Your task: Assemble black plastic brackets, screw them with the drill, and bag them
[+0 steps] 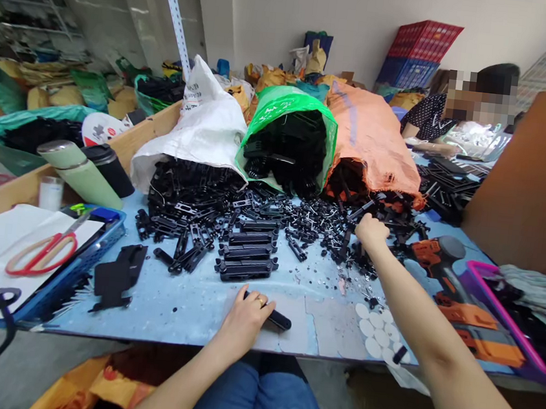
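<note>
My left hand (247, 317) is closed over a long black plastic bar (280, 321) lying at the table's front edge; one rounded end sticks out to the right. Farther out, my right hand (373, 233) reaches into loose black plastic parts in front of the orange sack (368, 130). Its fingers are curled together, with a slim black piece (361, 210) right at the fingertips; what they grip is hidden. Between the hands and the sacks, several black bar assemblies (247, 268) lie stacked in a row. Small pins and screws (310, 218) are scattered behind them.
A white sack (208, 119) and a green sack (288, 102) spill black parts. An orange power tool (436, 251) and a pink-rimmed basket (508, 327) stand right. Red scissors (43, 255) rest on a blue basket (103, 245) at left. A co-worker (428, 120) sits across.
</note>
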Tool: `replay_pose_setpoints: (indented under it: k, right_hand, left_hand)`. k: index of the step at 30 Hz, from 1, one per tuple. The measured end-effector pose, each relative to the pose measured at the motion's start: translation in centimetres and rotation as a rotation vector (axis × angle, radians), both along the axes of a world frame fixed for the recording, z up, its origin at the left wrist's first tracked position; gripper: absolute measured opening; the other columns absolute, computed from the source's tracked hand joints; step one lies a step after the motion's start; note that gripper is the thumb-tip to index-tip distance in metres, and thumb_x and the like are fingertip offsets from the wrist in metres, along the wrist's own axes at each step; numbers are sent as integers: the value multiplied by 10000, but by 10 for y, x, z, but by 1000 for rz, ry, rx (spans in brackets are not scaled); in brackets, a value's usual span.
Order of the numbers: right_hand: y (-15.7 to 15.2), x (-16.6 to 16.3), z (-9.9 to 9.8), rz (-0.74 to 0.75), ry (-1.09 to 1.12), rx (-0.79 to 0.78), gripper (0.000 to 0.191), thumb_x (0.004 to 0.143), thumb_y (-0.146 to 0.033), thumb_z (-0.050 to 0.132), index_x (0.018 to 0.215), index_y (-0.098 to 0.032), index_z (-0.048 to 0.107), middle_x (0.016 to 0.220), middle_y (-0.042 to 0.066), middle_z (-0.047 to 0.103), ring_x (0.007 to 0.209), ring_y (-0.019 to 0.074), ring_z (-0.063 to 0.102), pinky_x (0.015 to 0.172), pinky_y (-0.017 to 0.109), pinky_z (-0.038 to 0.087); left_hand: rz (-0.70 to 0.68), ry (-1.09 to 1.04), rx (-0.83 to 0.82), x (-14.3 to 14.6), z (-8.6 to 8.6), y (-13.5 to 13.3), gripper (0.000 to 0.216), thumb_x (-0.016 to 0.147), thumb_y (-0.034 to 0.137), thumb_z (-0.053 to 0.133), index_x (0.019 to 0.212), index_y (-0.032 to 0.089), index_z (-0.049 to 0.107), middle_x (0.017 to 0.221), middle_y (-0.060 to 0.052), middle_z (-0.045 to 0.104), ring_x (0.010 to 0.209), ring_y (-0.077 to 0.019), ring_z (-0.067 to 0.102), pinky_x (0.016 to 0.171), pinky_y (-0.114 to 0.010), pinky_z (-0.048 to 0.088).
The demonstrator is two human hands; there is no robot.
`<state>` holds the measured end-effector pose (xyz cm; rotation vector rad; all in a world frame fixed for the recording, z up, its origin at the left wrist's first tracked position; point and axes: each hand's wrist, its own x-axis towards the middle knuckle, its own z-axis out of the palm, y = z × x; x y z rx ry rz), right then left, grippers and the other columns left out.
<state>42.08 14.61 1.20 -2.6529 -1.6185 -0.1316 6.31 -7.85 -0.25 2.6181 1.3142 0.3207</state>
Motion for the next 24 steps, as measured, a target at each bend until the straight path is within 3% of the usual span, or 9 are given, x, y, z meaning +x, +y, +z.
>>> replay_pose_setpoints:
  k: [2,4,7,9,12,15,18,21,24]
  right_hand:
    - [1,8,-9,-4,18,-57,348,769,-226,544,1082,-79,501,954,187,595,954,293,574,788,408,417]
    - [-3,11,-19,-10,23,-106,429,712,-236,607,1096,-81,492,924,179,605,921,296,591,765,401,427]
    - [-10,15,-28,-38,13,-135,612,663,-317,659,1162,-37,443,962,231,591,926,322,588,728,400,441]
    - [-14,20,-29,-48,31,-138,674,632,-381,678,1153,-14,461,981,259,583,938,340,580,714,399,448]
    - [-24,27,-22,-24,77,-138,571,617,-409,672,1040,-39,569,959,240,605,935,348,576,716,395,452]
    - [-43,20,-11,98,211,42,454,665,-356,625,1037,-95,608,943,175,630,901,295,586,734,364,450]
    - [-70,-16,0,308,616,234,483,741,-319,550,1191,-143,536,944,107,634,756,191,599,649,290,465]
    - [-100,-77,6,456,1090,110,529,783,-391,525,1259,-168,467,877,66,626,561,119,548,488,239,442]
    - [-125,-143,9,622,1334,-53,527,796,-462,519,1236,-176,471,843,43,613,499,90,513,423,215,420]
  left_hand:
    - [46,26,-6,0,0,-1,376,829,65,403,1149,215,533,1005,-65,617,1011,-218,539,990,-496,329]
    - [95,4,-13,0,-1,-3,369,853,230,480,1220,192,482,1146,-103,574,1122,-250,487,999,-483,331]
    - [172,-33,-7,1,-5,0,640,828,508,476,1327,124,363,1373,-169,385,1295,-295,301,1031,-470,303]
    - [223,-34,6,2,-8,5,720,834,582,390,1360,96,309,1428,-179,292,1339,-298,204,1058,-481,256]
    - [288,-44,10,3,-13,13,797,822,649,311,1367,68,297,1430,-183,285,1344,-301,187,1086,-496,179]
    - [303,-66,4,3,-16,15,830,802,675,316,1350,51,333,1413,-189,317,1332,-307,224,1095,-488,154]
    - [298,-90,2,4,-18,14,853,779,677,370,1345,39,339,1411,-198,315,1328,-314,230,1092,-478,167]
    - [300,-110,2,5,-20,12,886,758,685,398,1345,26,329,1416,-205,300,1331,-327,214,1083,-485,185]
    - [310,-122,1,6,-23,11,910,752,694,392,1347,11,311,1424,-213,279,1336,-333,192,1082,-483,186]
